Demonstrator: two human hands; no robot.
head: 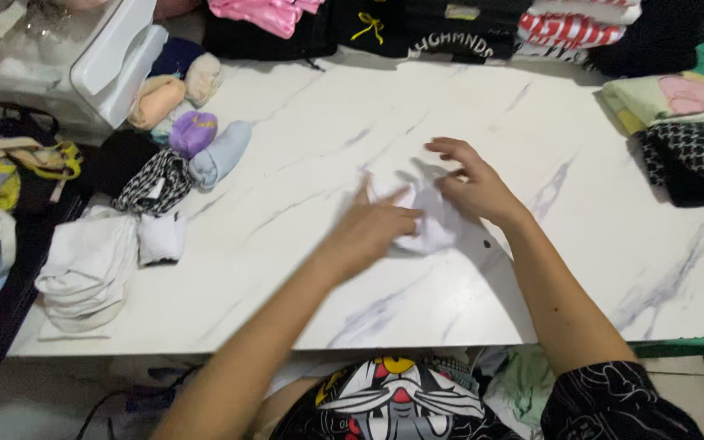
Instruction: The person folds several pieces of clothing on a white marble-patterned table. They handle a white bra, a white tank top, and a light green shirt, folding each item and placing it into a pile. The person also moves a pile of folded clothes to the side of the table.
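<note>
Head view: small white garment [432, 224] was pinched between both hands on counter [303, 147]; left hand [375, 228] gripped near-left edge, right hand [476, 189] gripped far-right edge.

— What was the work done on?
— A white marble-patterned table [303, 130], on which a small white cloth [429, 220] was laid near the middle.
— And elsewhere?
— Rolled socks [193, 134] and white folded cloths [91, 265] were seen at the left edge; folded garments [670, 98] were stacked at the right and dark clothes [450, 33] along the far edge.
</note>
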